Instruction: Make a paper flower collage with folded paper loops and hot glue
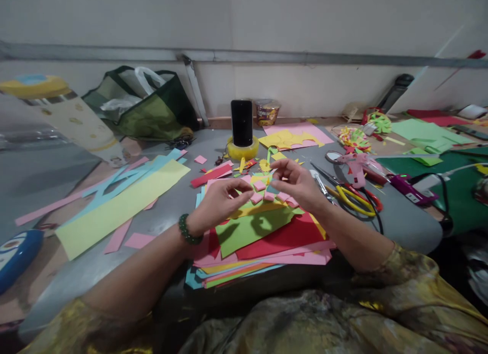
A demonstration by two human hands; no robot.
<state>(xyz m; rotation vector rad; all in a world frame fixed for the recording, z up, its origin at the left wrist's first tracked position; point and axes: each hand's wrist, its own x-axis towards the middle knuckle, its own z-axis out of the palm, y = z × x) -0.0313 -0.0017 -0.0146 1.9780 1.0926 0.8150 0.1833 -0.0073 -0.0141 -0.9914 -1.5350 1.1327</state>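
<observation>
Centrally: left hand (219, 199) and right hand (299, 185), fingers curled, any grip unclear; pink pieces (256, 197), cut, loose. Lower centre: sheets (282, 237), largely whole. Right: scissors (353, 208), idle.

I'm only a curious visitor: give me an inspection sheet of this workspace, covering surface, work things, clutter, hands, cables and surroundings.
Surface: grey table, much of it covered by paper.
Work things: small pink paper pieces on stacked coloured sheets.
Clutter: pale yellow strip at left; upright phone by a tape roll; scissors at right.
Hands: left hand and right hand over the stack, apart; whether either grips anything is unclear.
Cables: black cable near the pink glue gun; white cable at far right.
Surroundings: green bag before a pale wall.
</observation>
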